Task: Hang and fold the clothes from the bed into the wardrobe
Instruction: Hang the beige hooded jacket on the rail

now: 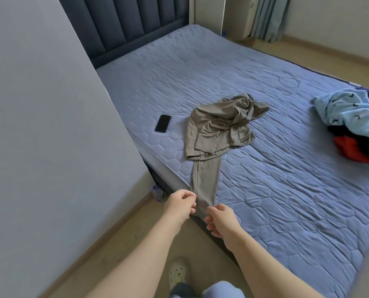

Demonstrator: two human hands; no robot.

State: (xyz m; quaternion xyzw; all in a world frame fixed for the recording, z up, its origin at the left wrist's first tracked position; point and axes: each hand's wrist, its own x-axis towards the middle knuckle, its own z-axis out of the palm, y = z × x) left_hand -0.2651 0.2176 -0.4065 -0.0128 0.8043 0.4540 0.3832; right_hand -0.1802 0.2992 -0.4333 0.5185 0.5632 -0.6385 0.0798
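1. The taupe garment [220, 125] lies crumpled mid-bed [286, 190], with one long limb drawn straight to the bed's near edge.
2. Judged thin, light and limp, so it will sag and crease. It is best held at two hem corners.
3. The left hand [180, 204] and right hand [221, 220] are at the bed's near edge. Their fingers are curled and appear to pinch the hem's opposite corners, forearms extended.
4. A phone [163, 123] lies near the bed's left edge.

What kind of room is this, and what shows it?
Most likely a home bedroom: a bed with a padded dark headboard fills most of it, a khaki garment lies crumpled on the bed, and a curtain hangs in the far corner.
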